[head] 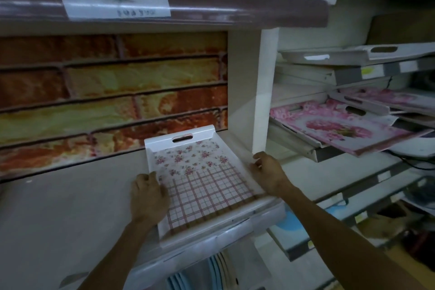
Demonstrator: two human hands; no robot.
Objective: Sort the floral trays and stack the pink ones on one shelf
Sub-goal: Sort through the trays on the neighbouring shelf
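Shelf bears floral tray, both hands gripping.

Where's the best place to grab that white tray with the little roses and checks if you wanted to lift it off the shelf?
By its two long side rims, one hand from each side, as the left hand and right hand do on the white tray. It lies flat, and its handle slot faces the back wall, awkward to reach.

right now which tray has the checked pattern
The tray between both hands on the left shelf: small flowers above a red check. The trays on the right shelves show big pink blooms or white undersides.
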